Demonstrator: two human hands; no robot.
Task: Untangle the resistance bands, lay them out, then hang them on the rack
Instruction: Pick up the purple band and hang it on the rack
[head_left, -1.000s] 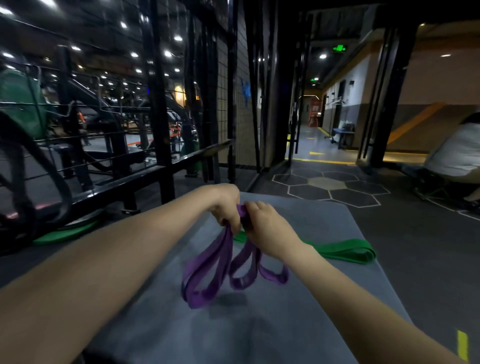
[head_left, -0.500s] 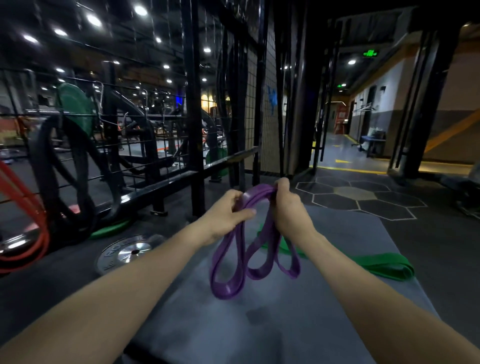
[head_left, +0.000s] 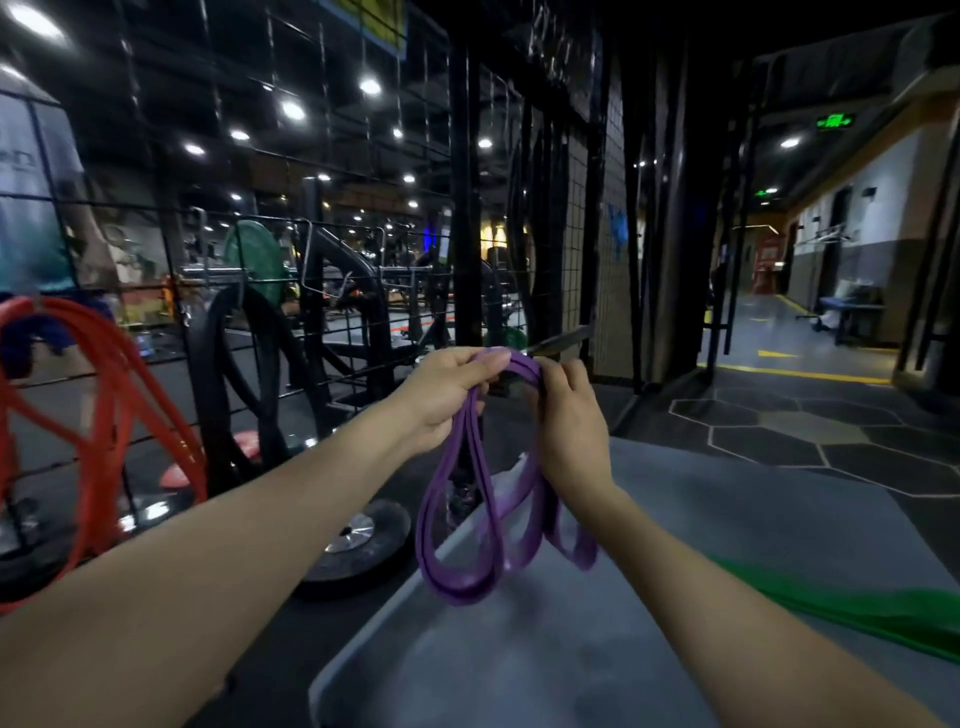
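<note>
While both hands are raised: 2 hands share 1 purple band (head_left: 485, 499).
Left hand (head_left: 447, 389): thumb and fingers pinch the band's top.
Right hand (head_left: 569, 421): fingers curl round the same top.
Purple band: several loops hang above the grey mat (head_left: 675, 571).
Green band (head_left: 872, 613): 1, lying on the mat's right side.
Weight plate (head_left: 358, 540): 1, left of the mat.
Red bands (head_left: 104, 395): on the rack (head_left: 311, 291), far left of the mat.

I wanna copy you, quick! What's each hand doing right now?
Left hand: pinching the top of the purple band.
Right hand: gripping the same purple band.
</note>
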